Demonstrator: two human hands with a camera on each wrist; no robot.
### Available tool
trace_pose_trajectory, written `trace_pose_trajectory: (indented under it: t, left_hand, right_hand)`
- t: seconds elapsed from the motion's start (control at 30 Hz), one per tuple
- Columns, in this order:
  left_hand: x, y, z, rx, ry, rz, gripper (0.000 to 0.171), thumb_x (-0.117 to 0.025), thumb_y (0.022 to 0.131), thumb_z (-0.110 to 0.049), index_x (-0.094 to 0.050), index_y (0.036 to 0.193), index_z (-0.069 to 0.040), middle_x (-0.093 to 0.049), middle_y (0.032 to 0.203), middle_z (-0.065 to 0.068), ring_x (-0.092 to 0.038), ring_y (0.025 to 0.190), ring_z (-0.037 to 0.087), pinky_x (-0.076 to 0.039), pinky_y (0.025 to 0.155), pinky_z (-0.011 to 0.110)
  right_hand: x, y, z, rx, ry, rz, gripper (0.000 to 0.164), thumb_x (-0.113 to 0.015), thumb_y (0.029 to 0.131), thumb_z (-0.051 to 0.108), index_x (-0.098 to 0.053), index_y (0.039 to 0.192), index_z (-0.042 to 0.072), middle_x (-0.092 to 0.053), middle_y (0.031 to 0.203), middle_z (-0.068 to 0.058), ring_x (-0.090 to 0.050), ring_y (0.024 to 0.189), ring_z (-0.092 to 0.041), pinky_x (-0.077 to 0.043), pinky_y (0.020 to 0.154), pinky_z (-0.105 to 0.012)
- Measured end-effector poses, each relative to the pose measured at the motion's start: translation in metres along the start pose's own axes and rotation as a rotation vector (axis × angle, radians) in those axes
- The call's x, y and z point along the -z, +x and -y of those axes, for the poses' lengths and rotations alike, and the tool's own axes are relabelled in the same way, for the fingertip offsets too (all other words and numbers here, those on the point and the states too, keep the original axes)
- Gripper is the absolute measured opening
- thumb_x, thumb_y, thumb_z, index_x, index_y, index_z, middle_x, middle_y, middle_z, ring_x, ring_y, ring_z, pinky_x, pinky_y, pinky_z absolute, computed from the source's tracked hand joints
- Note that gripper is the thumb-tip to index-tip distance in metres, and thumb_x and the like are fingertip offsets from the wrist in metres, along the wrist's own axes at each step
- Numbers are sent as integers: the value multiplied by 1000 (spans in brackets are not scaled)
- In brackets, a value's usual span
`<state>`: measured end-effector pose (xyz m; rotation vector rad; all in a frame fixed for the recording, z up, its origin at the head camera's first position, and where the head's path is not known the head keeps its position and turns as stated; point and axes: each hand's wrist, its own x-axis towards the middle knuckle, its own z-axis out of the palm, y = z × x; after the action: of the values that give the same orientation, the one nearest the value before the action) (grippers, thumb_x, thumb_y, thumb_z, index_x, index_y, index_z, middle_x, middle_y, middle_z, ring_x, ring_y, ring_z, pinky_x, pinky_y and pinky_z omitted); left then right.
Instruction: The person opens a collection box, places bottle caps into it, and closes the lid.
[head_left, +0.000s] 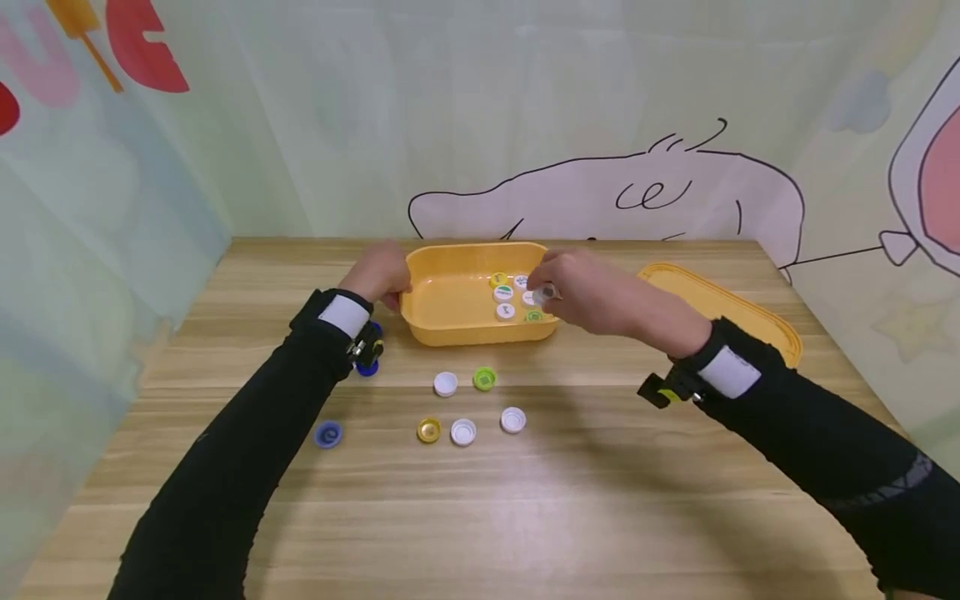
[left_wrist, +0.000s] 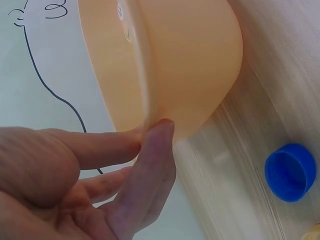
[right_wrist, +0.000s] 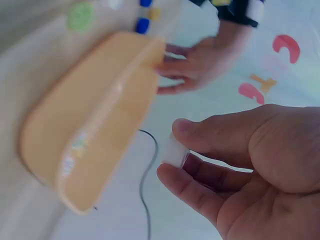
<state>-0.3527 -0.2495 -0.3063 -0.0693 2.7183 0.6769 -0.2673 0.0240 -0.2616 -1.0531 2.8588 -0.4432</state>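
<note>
Lying on the table (head_left: 525, 517), in front of the tub (head_left: 442, 302), are loose caps: a green one (head_left: 484, 379), a gold one (head_left: 428, 430), three white ones (head_left: 463, 432) and a blue one (head_left: 327, 434) off to the left. More blue caps (head_left: 367, 367) sit near the tub's left end, partly hidden by the left wrist. The lid (head_left: 750, 317) lies right of the tub, and the right forearm covers part of it.

The table has striped wood grain; printed cloth (head_left: 315, 125) hangs behind it and at both sides.

The tub stands open side up near the back edge, its long axis running left to right, with several caps (head_left: 504, 294) grouped toward its right end. The left hand (head_left: 381, 273) pinches its left rim. The right hand (head_left: 583, 289) holds a white cap (right_wrist: 175, 150) between thumb and fingers, over the tub's right end; which way its hollow faces is unclear.
</note>
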Motion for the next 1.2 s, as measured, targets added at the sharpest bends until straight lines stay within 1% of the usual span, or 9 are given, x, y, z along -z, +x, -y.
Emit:
trace_pose_trajectory:
  t: [0.1, 0.2, 0.33, 0.53, 0.67, 0.8, 0.93, 1.03, 1.2]
  left_hand:
    - [0, 1, 2, 4, -7, -2, 17, -62, 97, 4, -62, 111, 15, -67, 95, 23, -70, 56, 22, -62, 60, 27]
    - [0, 1, 5, 12, -6, -4, 16, -62, 97, 4, -62, 110, 15, -68, 92, 23, -70, 55, 21, -62, 61, 27]
    - [2, 1, 8, 15, 6, -1, 16, -59, 99, 3, -62, 109, 14, -69, 94, 23, -70, 55, 20, -61, 58, 25]
    - [8, 0, 13, 31, 31, 15, 17, -48, 98, 6, -61, 108, 12, -67, 99, 24, -69, 55, 20, -60, 55, 23]
    - [9, 1, 16, 38, 51, 10, 17, -47, 97, 6, -62, 105, 10, -67, 99, 23, -69, 56, 20, -62, 61, 25]
    - [6, 0, 15, 47, 36, 6, 17, -47, 97, 6, -62, 105, 9, -67, 102, 23, -72, 61, 23, -64, 67, 29]
    - [2, 1, 12, 47, 21, 18, 14, -49, 97, 6, -62, 103, 8, -67, 103, 23, -74, 65, 24, -64, 67, 29]
    - [1, 3, 13, 35, 21, 24, 13, -51, 96, 8, -62, 102, 8, -66, 102, 22, -75, 68, 25, -63, 64, 27]
    - [3, 2, 18, 19, -27, 37, 18, -53, 97, 9, -64, 111, 10, -63, 100, 21, -75, 71, 27, -62, 62, 26]
  right_hand:
    - [9, 15, 1, 5, -32, -6, 25, -72, 91, -7, -71, 116, -9, -68, 112, -22, -68, 98, -32, -61, 84, -42]
    - [12, 29, 2, -2, -53, 10, 26, -73, 92, -5, -71, 118, -8, -68, 111, -21, -66, 97, -31, -61, 84, -42]
    - [12, 46, 0, -19, -50, 33, 27, -72, 93, -3, -71, 120, -7, -68, 113, -20, -64, 98, -30, -60, 86, -41]
    - [5, 71, -4, -30, -25, 34, 29, -71, 95, -1, -70, 123, -6, -67, 116, -20, -62, 102, -30, -58, 89, -40]
    - [-6, 91, -10, -53, -11, 50, 30, -70, 96, 0, -69, 125, -6, -66, 117, -20, -62, 104, -30, -58, 91, -40]
    - [-23, 109, -21, -89, 9, 70, 30, -70, 96, 0, -69, 126, -5, -67, 120, -19, -62, 104, -29, -58, 92, -39]
    - [-43, 117, -31, -110, 30, 95, 31, -69, 97, 1, -68, 128, -6, -68, 122, -20, -63, 106, -30, -57, 95, -40]
    - [-54, 121, -36, -97, 48, 86, 31, -69, 97, 0, -68, 127, -7, -68, 124, -21, -65, 110, -31, -57, 97, -42]
    - [-67, 127, -39, -91, 62, 57, 30, -69, 97, -1, -69, 127, -5, -68, 127, -21, -65, 115, -33, -57, 97, -42]
